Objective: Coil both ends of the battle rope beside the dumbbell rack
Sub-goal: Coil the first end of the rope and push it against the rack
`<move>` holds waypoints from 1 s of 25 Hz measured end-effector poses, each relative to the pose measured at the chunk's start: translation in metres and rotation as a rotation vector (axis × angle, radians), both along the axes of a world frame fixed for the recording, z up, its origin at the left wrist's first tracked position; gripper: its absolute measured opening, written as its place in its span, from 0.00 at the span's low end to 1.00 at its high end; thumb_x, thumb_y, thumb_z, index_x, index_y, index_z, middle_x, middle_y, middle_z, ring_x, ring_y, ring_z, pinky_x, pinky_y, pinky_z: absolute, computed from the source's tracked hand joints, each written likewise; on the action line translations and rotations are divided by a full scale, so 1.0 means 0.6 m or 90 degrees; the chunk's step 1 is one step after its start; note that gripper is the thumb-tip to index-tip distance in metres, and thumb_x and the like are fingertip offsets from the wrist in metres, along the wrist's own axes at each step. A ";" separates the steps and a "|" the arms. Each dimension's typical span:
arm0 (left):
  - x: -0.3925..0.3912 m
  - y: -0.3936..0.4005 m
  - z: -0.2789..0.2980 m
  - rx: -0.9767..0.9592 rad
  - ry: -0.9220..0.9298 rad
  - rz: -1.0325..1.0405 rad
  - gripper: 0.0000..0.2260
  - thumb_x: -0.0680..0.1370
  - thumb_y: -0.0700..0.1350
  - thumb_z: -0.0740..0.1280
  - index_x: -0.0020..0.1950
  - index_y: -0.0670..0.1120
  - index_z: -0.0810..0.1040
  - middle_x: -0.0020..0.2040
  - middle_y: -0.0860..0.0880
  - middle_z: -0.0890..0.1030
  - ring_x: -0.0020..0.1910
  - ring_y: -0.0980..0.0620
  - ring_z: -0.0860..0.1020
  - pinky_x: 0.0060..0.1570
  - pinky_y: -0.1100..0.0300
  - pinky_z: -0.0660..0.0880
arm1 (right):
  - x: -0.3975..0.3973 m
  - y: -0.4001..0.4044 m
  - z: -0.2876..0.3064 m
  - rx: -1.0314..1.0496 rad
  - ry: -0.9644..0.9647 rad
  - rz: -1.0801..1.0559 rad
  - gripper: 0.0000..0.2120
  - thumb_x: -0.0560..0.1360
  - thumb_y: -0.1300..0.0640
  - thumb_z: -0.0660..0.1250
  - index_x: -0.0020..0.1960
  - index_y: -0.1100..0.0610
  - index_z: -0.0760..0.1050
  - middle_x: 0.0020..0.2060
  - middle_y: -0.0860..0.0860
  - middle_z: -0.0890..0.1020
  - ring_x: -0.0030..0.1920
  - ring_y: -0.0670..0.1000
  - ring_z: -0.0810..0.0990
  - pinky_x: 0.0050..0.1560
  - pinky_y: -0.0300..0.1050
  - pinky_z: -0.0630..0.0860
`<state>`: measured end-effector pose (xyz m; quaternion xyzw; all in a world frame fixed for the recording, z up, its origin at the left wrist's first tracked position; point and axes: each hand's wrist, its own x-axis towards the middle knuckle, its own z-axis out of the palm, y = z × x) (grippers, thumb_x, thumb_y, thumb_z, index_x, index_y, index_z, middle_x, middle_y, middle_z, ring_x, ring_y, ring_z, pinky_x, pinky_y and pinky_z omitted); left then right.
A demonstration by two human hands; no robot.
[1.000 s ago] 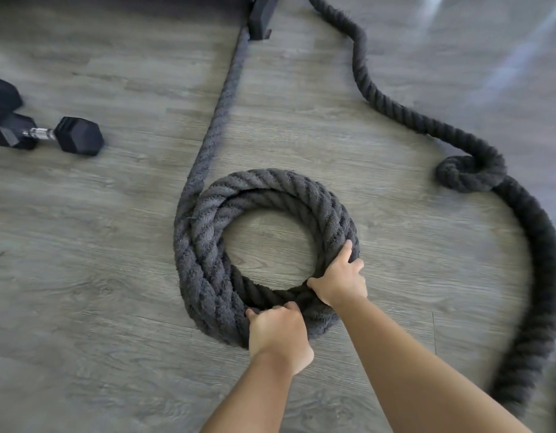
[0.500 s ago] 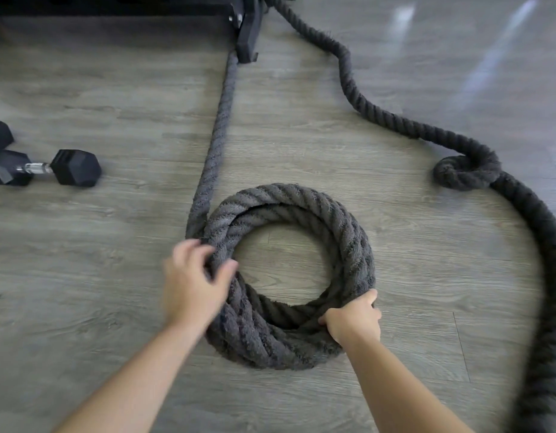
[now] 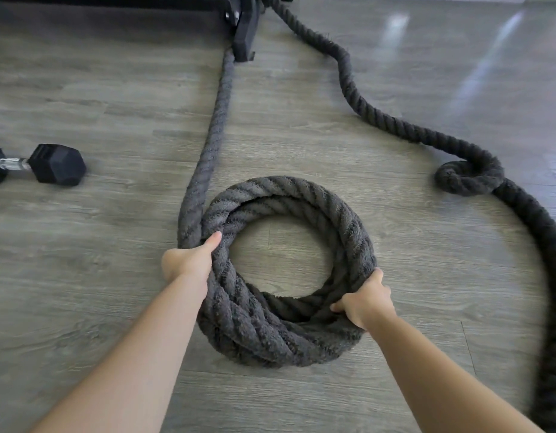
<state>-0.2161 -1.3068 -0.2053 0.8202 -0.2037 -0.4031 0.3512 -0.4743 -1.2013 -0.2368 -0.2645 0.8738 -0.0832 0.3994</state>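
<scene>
- Grey wood-look plank flooring [image 3: 301, 126] is lying under everything we are looking at, with pale streaks of light reflecting at the upper right.
- We are seeing one battle rope [image 3: 348, 232], thick, twisted and dark grey, with two runs leading away from a black rack foot [image 3: 243, 42] at the top of the view.
- We are seeing one coil [image 3: 286, 332] lying flat on the floor in the middle; about three turns are stacking at its near side, and bare floor is showing through its round opening.
- One straight run [image 3: 211, 142] is leading from the rack foot down into the left side of the coil.
- One loose run [image 3: 379, 117] is snaking down the right side, making one small tight loop [image 3: 461, 179] before curving toward the lower right edge, where it is blurring.
- Our left hand [image 3: 189, 260] is gripping the left side of the coil, thumb lying along the top of the rope and fingers wrapping out of sight around the outside.
- Our right hand [image 3: 367, 303] is gripping the lower right of the coil, thumb reaching over the outer edge and fingers curling in over the inner turns.
- We are counting two hands, both bare-armed, both on the coil.
- One black hex dumbbell [image 3: 56, 165] with a chrome handle is lying on the floor at the left, well apart from the rope; its far head is being cut off by the edge.
- We are seeing no containers holding anything.
</scene>
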 end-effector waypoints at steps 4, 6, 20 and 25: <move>-0.009 0.009 -0.008 -0.099 -0.164 -0.145 0.21 0.69 0.48 0.78 0.53 0.44 0.70 0.57 0.40 0.79 0.56 0.38 0.78 0.54 0.50 0.74 | -0.021 -0.038 -0.001 0.001 -0.006 0.045 0.52 0.64 0.58 0.81 0.77 0.55 0.50 0.69 0.62 0.65 0.64 0.65 0.72 0.61 0.58 0.75; -0.003 0.015 -0.017 -0.079 -0.343 -0.294 0.24 0.70 0.48 0.76 0.59 0.41 0.70 0.61 0.38 0.76 0.60 0.36 0.73 0.59 0.45 0.71 | -0.035 -0.062 0.000 0.001 -0.009 0.078 0.51 0.64 0.58 0.82 0.76 0.55 0.52 0.67 0.62 0.66 0.64 0.66 0.72 0.60 0.58 0.76; -0.063 -0.003 -0.015 -0.151 -0.848 -1.318 0.21 0.73 0.55 0.65 0.65 0.49 0.73 0.52 0.48 0.81 0.48 0.45 0.81 0.45 0.53 0.67 | -0.112 -0.231 0.027 0.037 0.100 0.312 0.58 0.66 0.51 0.82 0.81 0.54 0.46 0.71 0.60 0.71 0.68 0.63 0.71 0.65 0.55 0.71; -0.084 -0.004 -0.011 -0.074 -0.852 -1.211 0.14 0.74 0.49 0.64 0.57 0.47 0.76 0.50 0.47 0.81 0.47 0.47 0.80 0.44 0.52 0.63 | -0.009 -0.202 0.071 -0.101 0.305 0.189 0.52 0.73 0.42 0.72 0.81 0.52 0.40 0.79 0.60 0.53 0.76 0.66 0.55 0.73 0.69 0.57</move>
